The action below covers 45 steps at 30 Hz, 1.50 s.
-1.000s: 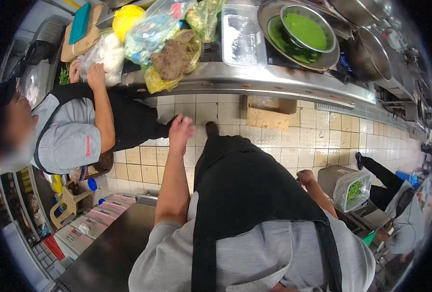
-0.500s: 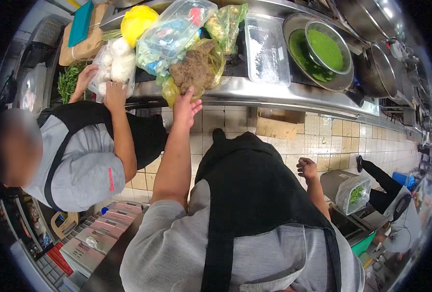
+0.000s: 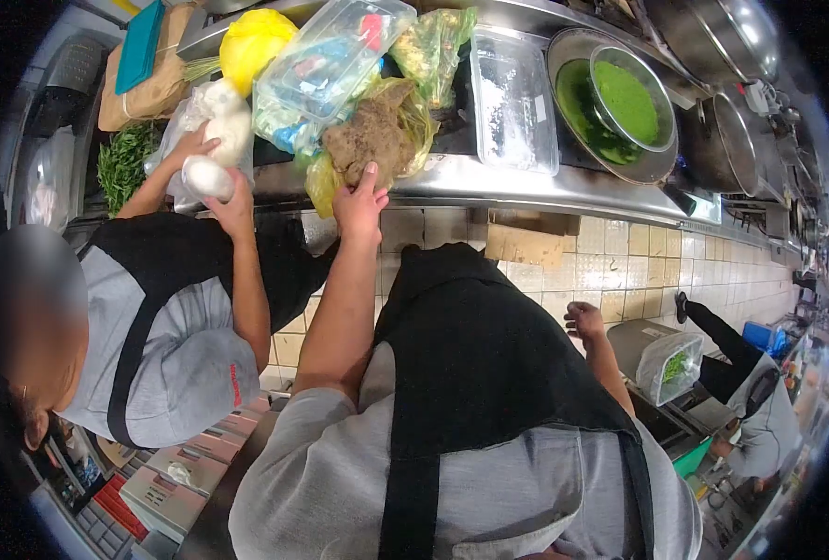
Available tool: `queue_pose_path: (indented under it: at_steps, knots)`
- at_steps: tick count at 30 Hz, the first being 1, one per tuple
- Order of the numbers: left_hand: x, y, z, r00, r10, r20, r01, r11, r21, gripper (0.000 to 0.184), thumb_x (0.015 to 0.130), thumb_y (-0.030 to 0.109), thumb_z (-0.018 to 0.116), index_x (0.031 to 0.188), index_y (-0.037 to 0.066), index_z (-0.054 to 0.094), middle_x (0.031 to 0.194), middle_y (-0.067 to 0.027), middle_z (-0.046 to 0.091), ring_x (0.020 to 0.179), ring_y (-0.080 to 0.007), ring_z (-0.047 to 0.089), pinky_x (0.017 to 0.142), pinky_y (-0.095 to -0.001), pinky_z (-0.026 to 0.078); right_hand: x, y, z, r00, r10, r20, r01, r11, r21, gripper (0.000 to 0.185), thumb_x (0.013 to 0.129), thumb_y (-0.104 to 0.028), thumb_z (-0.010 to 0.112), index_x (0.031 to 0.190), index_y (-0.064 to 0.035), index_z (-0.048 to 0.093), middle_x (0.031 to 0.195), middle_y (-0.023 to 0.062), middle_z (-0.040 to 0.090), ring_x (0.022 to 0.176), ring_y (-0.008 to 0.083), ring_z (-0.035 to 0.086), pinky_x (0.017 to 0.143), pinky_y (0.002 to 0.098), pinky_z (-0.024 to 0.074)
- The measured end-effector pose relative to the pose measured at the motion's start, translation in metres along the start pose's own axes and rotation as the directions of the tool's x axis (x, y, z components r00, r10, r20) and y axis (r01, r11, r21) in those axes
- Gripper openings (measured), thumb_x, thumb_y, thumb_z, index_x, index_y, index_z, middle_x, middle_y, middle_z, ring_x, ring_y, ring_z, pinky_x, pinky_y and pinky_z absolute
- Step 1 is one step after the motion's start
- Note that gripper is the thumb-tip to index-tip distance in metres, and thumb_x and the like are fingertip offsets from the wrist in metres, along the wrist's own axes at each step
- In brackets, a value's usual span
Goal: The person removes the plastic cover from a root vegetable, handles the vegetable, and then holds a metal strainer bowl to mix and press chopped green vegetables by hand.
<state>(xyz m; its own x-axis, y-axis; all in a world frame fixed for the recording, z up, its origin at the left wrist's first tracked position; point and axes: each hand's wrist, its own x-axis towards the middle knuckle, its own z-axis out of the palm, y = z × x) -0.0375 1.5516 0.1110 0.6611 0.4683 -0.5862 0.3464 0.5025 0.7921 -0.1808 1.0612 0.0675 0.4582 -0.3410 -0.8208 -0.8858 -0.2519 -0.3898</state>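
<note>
On the table (image 3: 452, 177), left to right: a clump (image 3: 368, 142) on a bag (image 3: 320, 187), a tray (image 3: 513, 154), a pan (image 3: 640, 175) with a bowl (image 3: 665, 114) in it, a pot (image 3: 734, 140). On the floor (image 3: 620, 269) below the near edge, a box (image 3: 528, 245).

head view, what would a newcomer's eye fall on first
It would probably be the vivid green contents of a metal bowl, inside a wider pan, upper right. Next comes the brown clump at top centre, the wearer's left hand at its lower edge, then the yellow bundle, upper left.
</note>
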Motion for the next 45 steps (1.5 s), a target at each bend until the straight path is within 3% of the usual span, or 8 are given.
queue_pose_path:
  at_steps: [8, 10, 12, 19, 24, 27, 30, 45]
  knots:
    - [-0.014, 0.005, 0.027, 0.957, 0.286, -0.041, -0.279, 0.953, 0.121, 0.057, 0.080, 0.016, 0.081, 0.124, -0.005, 0.051, 0.110, -0.0116, 0.061, 0.090, -0.0214, 0.062, 0.079, -0.0335, 0.052, 0.000, -0.002, 0.003, 0.998, -0.008, 0.070, 0.008, 1.000, 0.007, 0.031, 0.093, -0.024, 0.066, 0.116, -0.0047, 0.063, 0.090, 0.0092, 0.067, 0.073, 0.0190, 0.063, 0.066, 0.0355, 0.0532]
    - [-0.008, 0.000, 0.033, 0.920, 0.391, -0.014, -0.385, 0.911, 0.148, 0.061, 0.078, 0.014, 0.082, 0.125, -0.006, 0.050, 0.109, -0.0120, 0.060, 0.092, -0.0219, 0.061, 0.083, -0.0339, 0.051, -0.010, -0.001, 0.005, 0.997, -0.055, 0.050, 0.063, 0.985, -0.163, 0.023, 0.093, -0.022, 0.064, 0.109, -0.0048, 0.063, 0.077, 0.0057, 0.064, 0.060, 0.0152, 0.057, 0.053, 0.0311, 0.0492]
    - [-0.002, -0.007, 0.036, 0.844, 0.536, 0.020, -0.518, 0.806, 0.287, 0.067, 0.075, 0.014, 0.084, 0.128, -0.007, 0.048, 0.109, -0.0130, 0.060, 0.096, -0.0239, 0.060, 0.088, -0.0348, 0.048, -0.014, 0.005, 0.003, 0.999, 0.010, 0.043, -0.004, 0.990, -0.139, 0.023, 0.092, -0.018, 0.064, 0.109, -0.0017, 0.064, 0.077, 0.0072, 0.065, 0.057, 0.0160, 0.057, 0.049, 0.0307, 0.0479]
    - [0.002, -0.002, 0.032, 0.830, 0.553, 0.073, -0.531, 0.744, 0.406, 0.072, 0.073, 0.017, 0.085, 0.129, -0.007, 0.047, 0.111, -0.0151, 0.059, 0.099, -0.0239, 0.060, 0.088, -0.0353, 0.049, -0.009, 0.027, -0.003, 0.999, 0.004, 0.041, 0.002, 0.989, -0.148, 0.025, 0.092, -0.018, 0.064, 0.109, -0.0005, 0.065, 0.080, 0.0095, 0.067, 0.062, 0.0180, 0.061, 0.053, 0.0328, 0.0506]
    - [-0.009, 0.019, 0.033, 0.885, 0.444, 0.143, -0.461, 0.784, 0.416, 0.076, 0.072, 0.019, 0.085, 0.132, -0.005, 0.045, 0.119, -0.0191, 0.058, 0.109, -0.0264, 0.058, 0.094, -0.0371, 0.047, -0.014, 0.005, 0.005, 0.999, 0.008, 0.034, -0.003, 0.985, -0.170, 0.025, 0.092, -0.022, 0.064, 0.109, -0.0031, 0.065, 0.081, 0.0089, 0.067, 0.062, 0.0179, 0.061, 0.054, 0.0334, 0.0505]
    - [0.006, 0.009, 0.030, 0.824, 0.541, 0.166, -0.547, 0.686, 0.480, 0.078, 0.072, 0.020, 0.085, 0.133, -0.005, 0.044, 0.123, -0.0214, 0.057, 0.113, -0.0294, 0.057, 0.098, -0.0384, 0.045, -0.005, 0.002, 0.008, 0.998, -0.049, 0.048, 0.054, 0.993, -0.107, 0.024, 0.092, -0.023, 0.064, 0.108, -0.0052, 0.064, 0.080, 0.0081, 0.066, 0.061, 0.0168, 0.060, 0.053, 0.0321, 0.0501]
    - [-0.001, 0.018, 0.036, 0.853, 0.484, 0.195, -0.514, 0.713, 0.477, 0.079, 0.071, 0.022, 0.085, 0.133, -0.005, 0.045, 0.125, -0.0227, 0.056, 0.115, -0.0322, 0.057, 0.100, -0.0398, 0.044, 0.010, 0.008, 0.008, 0.996, -0.042, 0.074, 0.042, 0.999, 0.000, 0.023, 0.092, -0.022, 0.064, 0.108, -0.0053, 0.064, 0.080, 0.0077, 0.066, 0.061, 0.0168, 0.060, 0.053, 0.0316, 0.0499]
    - [0.009, 0.017, 0.036, 0.830, 0.512, 0.220, -0.552, 0.701, 0.453, 0.085, 0.068, 0.023, 0.085, 0.138, -0.003, 0.044, 0.129, -0.0244, 0.055, 0.119, -0.0341, 0.055, 0.102, -0.0410, 0.043, -0.008, 0.007, 0.013, 0.999, -0.034, 0.027, 0.038, 0.985, -0.167, 0.024, 0.091, -0.020, 0.067, 0.108, -0.0029, 0.066, 0.081, 0.0100, 0.067, 0.060, 0.0191, 0.062, 0.053, 0.0341, 0.0524]
